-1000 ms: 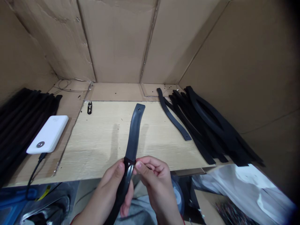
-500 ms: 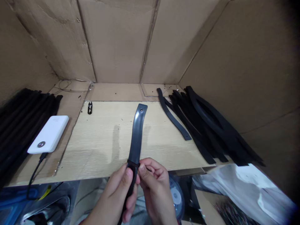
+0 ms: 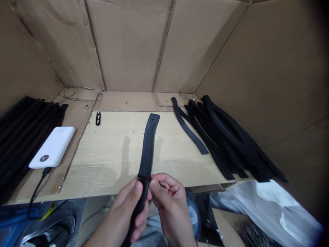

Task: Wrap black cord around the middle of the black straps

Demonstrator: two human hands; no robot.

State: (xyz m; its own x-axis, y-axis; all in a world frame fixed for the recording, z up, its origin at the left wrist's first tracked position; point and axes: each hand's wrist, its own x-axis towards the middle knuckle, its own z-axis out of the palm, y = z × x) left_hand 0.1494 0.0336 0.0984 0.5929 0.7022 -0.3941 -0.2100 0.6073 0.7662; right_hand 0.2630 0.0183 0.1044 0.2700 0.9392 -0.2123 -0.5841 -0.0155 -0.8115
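A flat, slightly curved black strap (image 3: 148,147) with a small hole near its far end rises from my hands, over the front edge of the table. My left hand (image 3: 128,206) is wrapped round its lower part, thumb lying on top. A thin dark band (image 3: 144,177) crosses the strap just above that thumb. Close against it on the right, my right hand (image 3: 171,202) pinches thumb and fingers together at the band's side. A short dark tip (image 3: 162,185) pokes out between those fingers; most of what they grip is hidden.
Several black straps (image 3: 218,137) are heaped on the right, one lying apart (image 3: 189,127). More black strips (image 3: 28,133) lie at left, beside a white power bank (image 3: 55,145) with a cable. Small black thread snips (image 3: 98,118) rest at back left. Cardboard walls (image 3: 128,44) enclose the table.
The strap's far end has shifted slightly left and tilted, losing its bright shine. Both hands keep their hold, with the left hand slightly further left.
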